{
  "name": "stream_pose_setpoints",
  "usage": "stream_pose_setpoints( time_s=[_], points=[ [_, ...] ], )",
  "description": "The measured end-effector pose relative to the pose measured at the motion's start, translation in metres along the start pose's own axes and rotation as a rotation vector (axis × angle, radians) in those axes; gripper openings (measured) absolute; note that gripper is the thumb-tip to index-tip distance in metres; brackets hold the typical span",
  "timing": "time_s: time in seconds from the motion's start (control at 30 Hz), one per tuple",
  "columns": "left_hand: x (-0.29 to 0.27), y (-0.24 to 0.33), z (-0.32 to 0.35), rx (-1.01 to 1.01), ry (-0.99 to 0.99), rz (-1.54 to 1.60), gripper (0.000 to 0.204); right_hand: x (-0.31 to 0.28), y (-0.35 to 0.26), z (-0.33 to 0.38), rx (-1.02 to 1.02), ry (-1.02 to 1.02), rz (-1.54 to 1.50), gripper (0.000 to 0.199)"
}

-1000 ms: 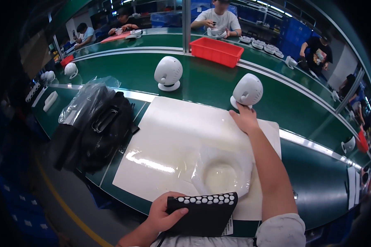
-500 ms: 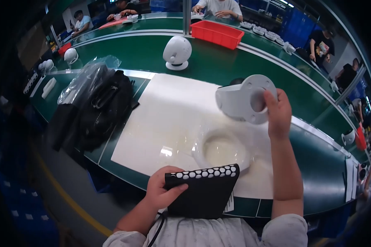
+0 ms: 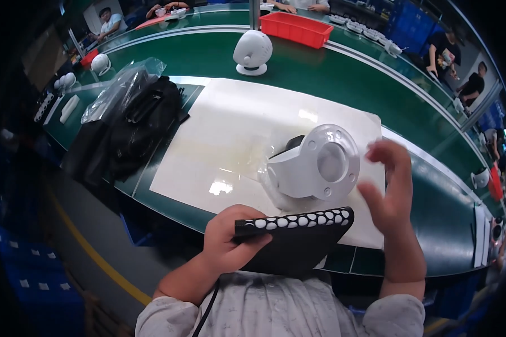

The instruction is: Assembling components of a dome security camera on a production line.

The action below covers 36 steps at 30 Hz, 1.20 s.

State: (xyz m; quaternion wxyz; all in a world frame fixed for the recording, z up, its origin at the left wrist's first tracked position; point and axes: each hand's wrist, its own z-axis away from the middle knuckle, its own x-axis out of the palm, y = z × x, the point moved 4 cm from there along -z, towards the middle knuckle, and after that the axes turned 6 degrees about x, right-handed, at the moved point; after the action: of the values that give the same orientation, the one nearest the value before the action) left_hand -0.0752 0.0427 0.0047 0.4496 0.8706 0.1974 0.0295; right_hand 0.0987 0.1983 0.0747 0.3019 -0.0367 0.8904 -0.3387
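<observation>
My left hand (image 3: 234,240) grips the left end of a flat black case (image 3: 298,244) with rows of white pebble-like dots along its upper edge. It is held in front of my body. Over the white mat, a white plastic appliance (image 3: 289,175) lies with its round, ring-like base (image 3: 347,168) facing up and to the right. Beneath it, the clear shiny ring is mostly hidden. A dark part (image 3: 294,142) shows behind the appliance. Just right of the base, my right hand (image 3: 389,182) is open, fingers and thumb apart, holding nothing.
The white mat (image 3: 191,163) covers the middle of the green bench. Black bags (image 3: 143,126) and clear plastic (image 3: 121,92) lie at left. On the green conveyor beyond stand a similar white appliance (image 3: 253,53) and a red bin (image 3: 295,29). Other people work across the line.
My right hand has lowered the white appliance onto the ring on the mat and let it go, moving slightly right. The black case has shifted right and up a little in my left hand.
</observation>
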Motion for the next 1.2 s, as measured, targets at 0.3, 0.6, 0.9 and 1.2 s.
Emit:
stream_pose_setpoints(
  time_s=[0.3,0.6,0.9,1.2],
  points=[
    [0.002,0.015,-0.013,-0.21,0.244,0.595,0.021,0.021,-0.037,0.017,0.042,-0.319,-0.225,0.029],
    [-0.005,0.011,-0.012,-0.299,0.13,0.221,0.018,0.025,-0.021,0.016,0.24,-0.487,-0.256,0.021],
    [-0.006,0.012,-0.014,0.036,0.058,0.007,0.019,0.008,-0.039,0.007,-0.133,-0.292,-0.018,0.02],
    [0.005,0.014,-0.015,0.01,0.016,-0.08,0.017,0.021,-0.046,0.013,-0.348,-0.201,0.004,0.023]
  ],
)
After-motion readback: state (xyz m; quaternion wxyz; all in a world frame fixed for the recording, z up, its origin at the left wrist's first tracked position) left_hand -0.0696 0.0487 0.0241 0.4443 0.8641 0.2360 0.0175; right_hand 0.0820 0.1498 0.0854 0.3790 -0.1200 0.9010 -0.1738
